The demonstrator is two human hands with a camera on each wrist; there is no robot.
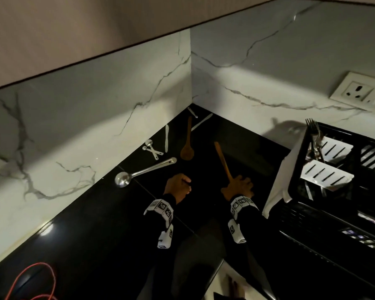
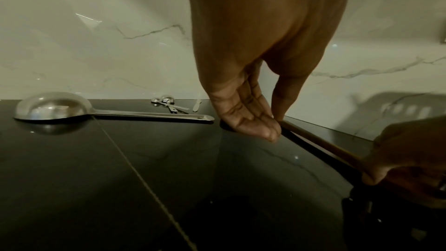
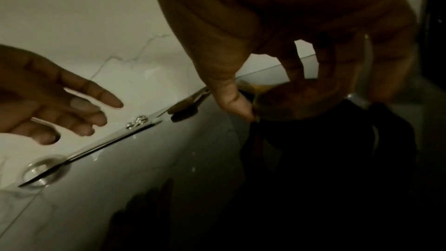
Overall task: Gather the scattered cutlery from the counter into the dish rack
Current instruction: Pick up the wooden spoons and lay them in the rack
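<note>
My right hand (image 1: 239,185) grips a wooden spatula (image 1: 222,159) near its wide end, the handle pointing away toward the wall; the left wrist view shows the same handle (image 2: 321,140). My left hand (image 1: 179,185) hovers low over the black counter (image 1: 95,245), fingers relaxed and holding nothing (image 2: 253,121). A steel ladle (image 1: 147,169) lies just beyond it. A wooden spoon (image 1: 187,148), small measuring spoons (image 1: 152,149) and white knives (image 1: 166,138) lie farther back in the corner. The black dish rack (image 1: 355,135) stands at the right, holding forks (image 1: 314,131) and slotted turners (image 1: 327,173).
Marble walls close the counter at the left and back. A white sheet (image 1: 284,176) hangs at the rack's left end. A wall socket (image 1: 359,89) sits above the rack. A red cable (image 1: 30,282) lies at the near left. The counter's front edge runs near my arms.
</note>
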